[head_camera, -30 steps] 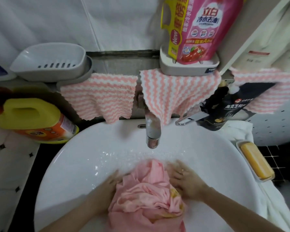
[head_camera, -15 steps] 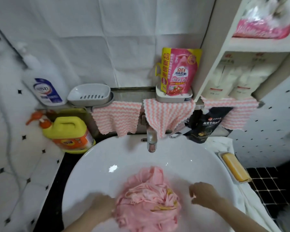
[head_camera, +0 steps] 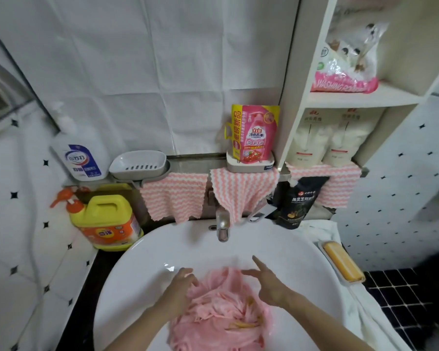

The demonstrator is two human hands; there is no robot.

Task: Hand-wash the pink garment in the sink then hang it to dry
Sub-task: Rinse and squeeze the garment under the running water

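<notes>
The pink garment [head_camera: 221, 310] lies bunched in the sink [head_camera: 142, 269]; the left hand [head_camera: 181, 283] grips its edge, seemingly pinning it, while the right hand [head_camera: 268, 282] hovers above, fingers spread, likely heading for the tap [head_camera: 222, 229]

single head cam, wide-angle, close over the near side of the sink [head_camera: 147, 262], facing forward and down; wall [head_camera: 162, 72] and shelf [head_camera: 360, 98] behind it fill the top
</notes>
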